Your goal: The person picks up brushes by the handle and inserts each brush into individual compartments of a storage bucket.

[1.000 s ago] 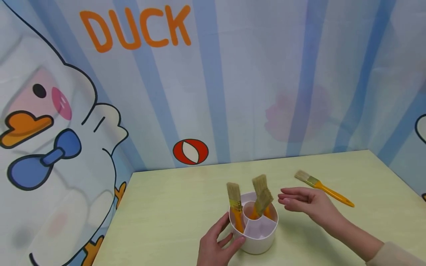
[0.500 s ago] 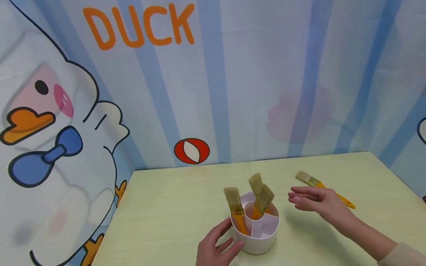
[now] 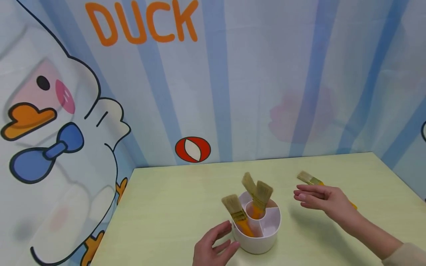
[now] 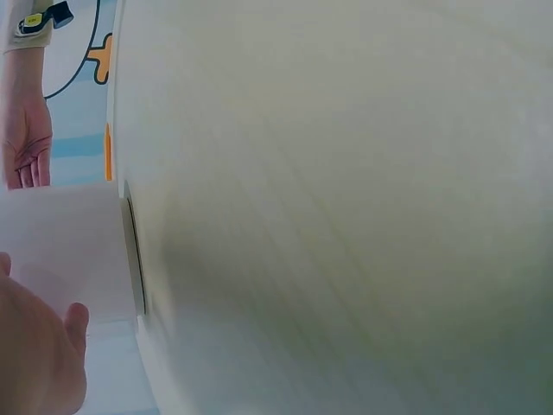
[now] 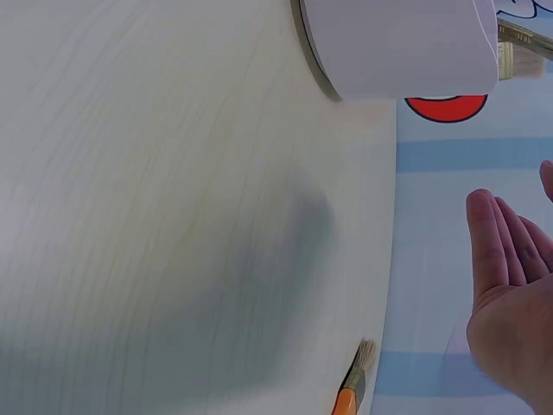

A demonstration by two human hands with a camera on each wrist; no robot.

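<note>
A white round divided holder (image 3: 257, 244) stands on the table. Leaning in its left compartment is a flat paintbrush (image 3: 233, 207) with a yellow handle; a second paintbrush (image 3: 264, 194) rises from the central cup, and a third paintbrush (image 3: 247, 183) shows behind it. My left hand (image 3: 212, 246) is at the holder's left side, fingers loosely bent and fingertips right at its wall. My right hand (image 3: 327, 201) hovers to the right of the holder, fingers straight, nothing in it; the right wrist view shows the extended fingers (image 5: 491, 246) apart from the holder.
Another paintbrush (image 3: 309, 178) lies on the table behind my right hand, which hides part of its handle. The pale yellow table (image 3: 166, 207) ends at a printed curtain (image 3: 246, 92) along the back and sides.
The holder has turned counterclockwise seen from above, carrying its dividers and brushes round. My right hand has drawn away to the right; my left hand stays beside the holder, slightly further left.
</note>
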